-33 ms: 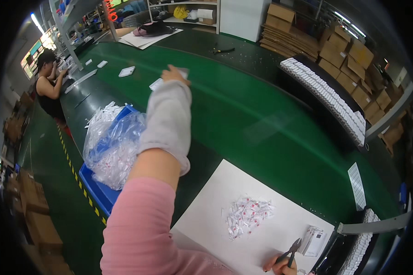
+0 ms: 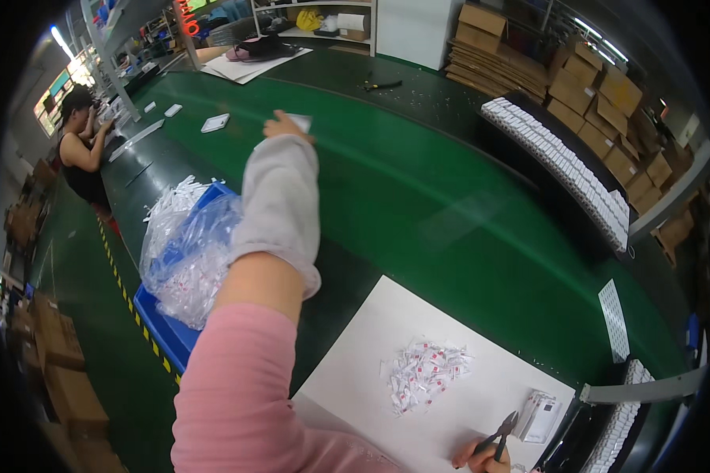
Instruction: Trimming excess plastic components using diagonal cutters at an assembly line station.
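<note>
Stretched far out over the green belt [image 2: 418, 181], my left hand [image 2: 285, 130] has its fingers closed on a flat white piece [image 2: 300, 121], whose edge shows beside them. Its exact kind cannot be made out. My right hand [image 2: 481, 457], at the lower edge, grips a pair of cutting pliers [image 2: 503, 432] with the jaws pointing up and apart. Those pliers are over a white board [image 2: 355, 347], next to a stack of white flat boxes [image 2: 538, 416]. A pile of small white packets with red marks [image 2: 426, 370] lies on the board.
Left of my arm, a blue bin [image 2: 162, 331] holds a clear bag [image 2: 189, 276] of small packets. White pieces [image 2: 215, 123] lie farther up the belt. A long black tray of white boxes [image 2: 556, 162] stands at right. A co-worker [image 2: 83, 150] sits far left.
My left hand and forearm have shifted slightly left, the white piece moving with the hand. Another white piece near the wrist is now hidden behind it. My right hand stays put.
</note>
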Tool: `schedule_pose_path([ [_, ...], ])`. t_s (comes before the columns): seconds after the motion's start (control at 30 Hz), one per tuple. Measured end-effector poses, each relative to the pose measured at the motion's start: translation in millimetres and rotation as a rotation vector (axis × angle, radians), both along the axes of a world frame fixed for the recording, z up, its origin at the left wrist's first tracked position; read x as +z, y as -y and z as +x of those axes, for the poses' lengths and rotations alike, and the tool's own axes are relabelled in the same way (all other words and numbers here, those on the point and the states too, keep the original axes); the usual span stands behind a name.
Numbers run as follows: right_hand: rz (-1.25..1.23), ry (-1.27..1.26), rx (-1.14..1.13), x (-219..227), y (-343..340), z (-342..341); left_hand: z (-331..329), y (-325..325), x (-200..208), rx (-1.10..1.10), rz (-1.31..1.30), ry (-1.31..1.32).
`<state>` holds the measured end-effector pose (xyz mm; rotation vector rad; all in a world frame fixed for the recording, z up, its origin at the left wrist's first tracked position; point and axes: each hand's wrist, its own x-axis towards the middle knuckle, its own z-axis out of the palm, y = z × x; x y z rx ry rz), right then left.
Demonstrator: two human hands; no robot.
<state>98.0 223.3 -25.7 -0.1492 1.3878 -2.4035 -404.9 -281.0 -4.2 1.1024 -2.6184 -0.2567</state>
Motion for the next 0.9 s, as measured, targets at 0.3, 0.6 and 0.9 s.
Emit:
schedule_pose_path([
  [0.3, 0.058, 0.052, -0.016, 12.5, 12.0, -8.1, -47.4, 66.1, -88.9, -0.126, 0.117, 0.277],
  [0.6, -0.110, 0.113, 0.148, -19.7, -11.9, -2.7, -6.9, -17.8, -46.2, -0.386, 0.183, -0.034],
  [0.9, 0.024, -0.050, 0.089, -18.1, -10.8, 4.8, 251.8, -121.5, -4.5, -0.812, 0.115, 0.019],
])
